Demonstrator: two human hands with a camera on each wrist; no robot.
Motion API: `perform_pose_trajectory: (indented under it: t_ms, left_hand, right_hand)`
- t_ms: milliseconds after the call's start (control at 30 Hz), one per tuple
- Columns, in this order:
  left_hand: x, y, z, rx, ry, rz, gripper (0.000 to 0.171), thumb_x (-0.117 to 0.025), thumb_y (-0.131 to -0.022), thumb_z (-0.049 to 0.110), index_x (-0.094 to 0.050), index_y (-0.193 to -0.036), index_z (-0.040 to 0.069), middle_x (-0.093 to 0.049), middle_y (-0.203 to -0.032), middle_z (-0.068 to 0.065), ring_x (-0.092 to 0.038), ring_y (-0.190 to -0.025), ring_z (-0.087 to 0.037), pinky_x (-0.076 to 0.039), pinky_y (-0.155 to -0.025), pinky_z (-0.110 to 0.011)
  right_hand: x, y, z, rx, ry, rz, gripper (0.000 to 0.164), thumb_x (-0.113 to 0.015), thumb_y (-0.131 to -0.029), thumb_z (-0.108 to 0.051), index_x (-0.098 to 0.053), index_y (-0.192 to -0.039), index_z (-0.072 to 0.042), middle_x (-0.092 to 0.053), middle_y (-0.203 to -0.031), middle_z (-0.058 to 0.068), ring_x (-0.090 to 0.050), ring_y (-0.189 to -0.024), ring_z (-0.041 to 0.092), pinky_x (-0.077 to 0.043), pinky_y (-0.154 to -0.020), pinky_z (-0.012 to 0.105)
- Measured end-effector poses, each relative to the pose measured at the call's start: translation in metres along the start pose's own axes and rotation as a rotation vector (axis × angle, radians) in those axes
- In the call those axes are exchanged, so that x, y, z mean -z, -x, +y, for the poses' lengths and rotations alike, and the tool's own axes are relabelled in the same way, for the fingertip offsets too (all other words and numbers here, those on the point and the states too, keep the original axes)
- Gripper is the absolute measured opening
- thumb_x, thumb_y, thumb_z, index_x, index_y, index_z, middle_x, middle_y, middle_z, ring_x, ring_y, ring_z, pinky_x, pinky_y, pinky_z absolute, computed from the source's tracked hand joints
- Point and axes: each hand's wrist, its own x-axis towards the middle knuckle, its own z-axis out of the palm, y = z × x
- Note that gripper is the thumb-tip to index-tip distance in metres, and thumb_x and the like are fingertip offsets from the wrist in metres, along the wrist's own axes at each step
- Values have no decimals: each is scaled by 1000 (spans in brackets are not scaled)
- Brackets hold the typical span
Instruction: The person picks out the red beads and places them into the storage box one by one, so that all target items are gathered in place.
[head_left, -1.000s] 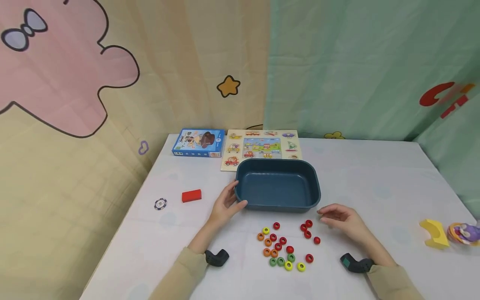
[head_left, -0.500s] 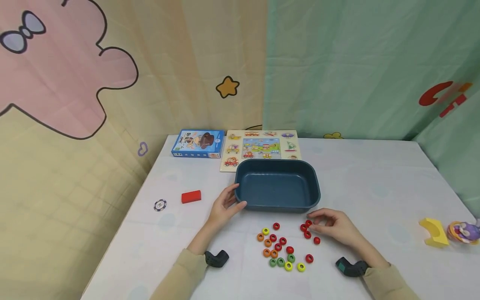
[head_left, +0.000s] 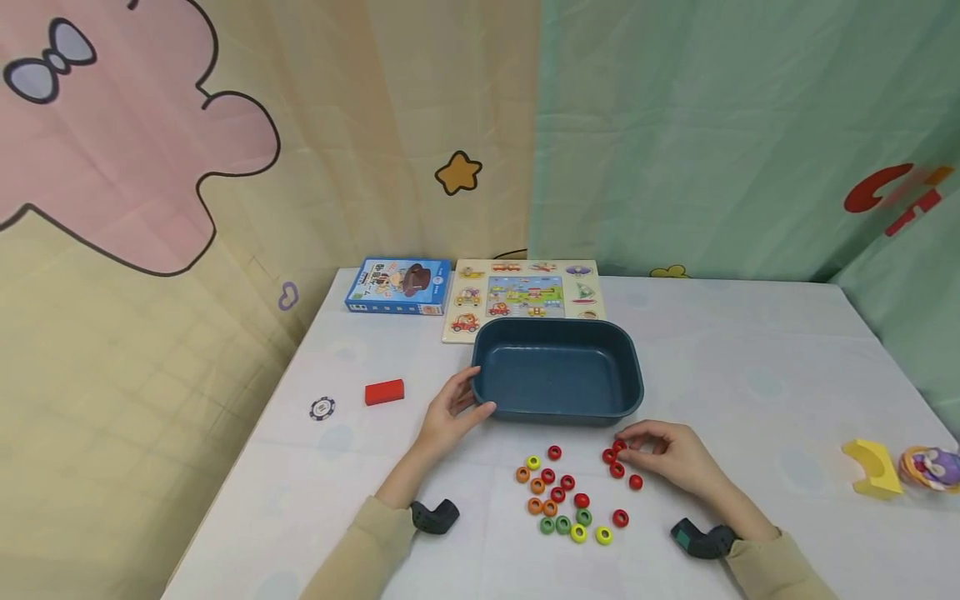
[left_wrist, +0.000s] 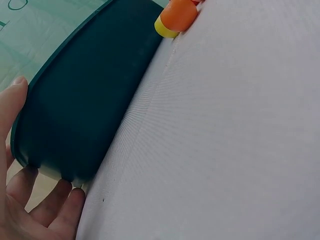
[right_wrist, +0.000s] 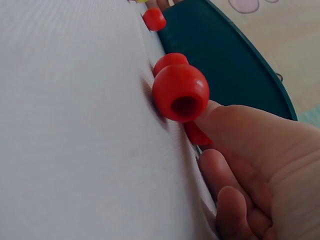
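Note:
A dark teal plastic basin [head_left: 556,414] stands on the white table, with bare floor inside. At its left end, my left hand [head_left: 447,422] holds the basin, thumb near the front corner and fingers against the end wall; the left wrist view shows these fingers [left_wrist: 47,205] bent at the wall. My right hand [head_left: 670,454] is low at the basin's front right, pinching a red bead [head_left: 619,446] between thumb and fingers. In the right wrist view, that bead [right_wrist: 196,134] is partly hidden behind the thumb and a nearer red bead [right_wrist: 181,92].
Several red, orange, green and yellow beads [head_left: 557,495] lie scattered before the basin. Behind it are a wooden picture puzzle [head_left: 460,300] and a blue box [head_left: 397,286]. Leftward lie a red block [head_left: 384,392] and a poker chip [head_left: 322,408]; far right, a yellow arch block [head_left: 873,469] and purple toy [head_left: 934,467].
My right hand has moved left and slightly nearer to the red beads, and its thumb and fingers have closed on one. The left hand and the basin have stayed in place.

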Motion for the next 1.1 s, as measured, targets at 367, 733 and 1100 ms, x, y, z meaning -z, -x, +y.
perform_pose_trajectory:
  t_ms: [367, 733, 1100]
  left_hand:
    - [2, 2, -2, 6, 18, 22, 63, -67, -80, 21, -38, -132, 4, -41, -132, -20, -46, -114, -34, -38, -94, -45]
    - [4, 6, 0, 10, -13, 32, 62, -68, -80, 22, -39, -132, 5, -44, -131, -18, -49, -111, -30, -40, -93, -43]
    - [1, 1, -1, -25, -14, -10, 59, -66, -81, 21, -39, -131, 6, -43, -131, -18, -48, -112, -31, -39, -93, -44]
  right_hand:
    - [32, -3, -32, 73, -90, -3, 25, -73, -74, -20, -65, -98, -16, -62, -80, -7, -52, -64, 9, -44, -50, 22]
    - [62, -128, -132, 206, -64, -167, 36, -70, -77, -30, -63, -108, -13, -63, -92, -3, -55, -76, 14, -47, -64, 26]
    - [-38, -213, -93, 207, -88, -516, 29, -69, -78, -19, -64, -104, -5, -65, -88, 2, -62, -68, 14, -52, -62, 29]
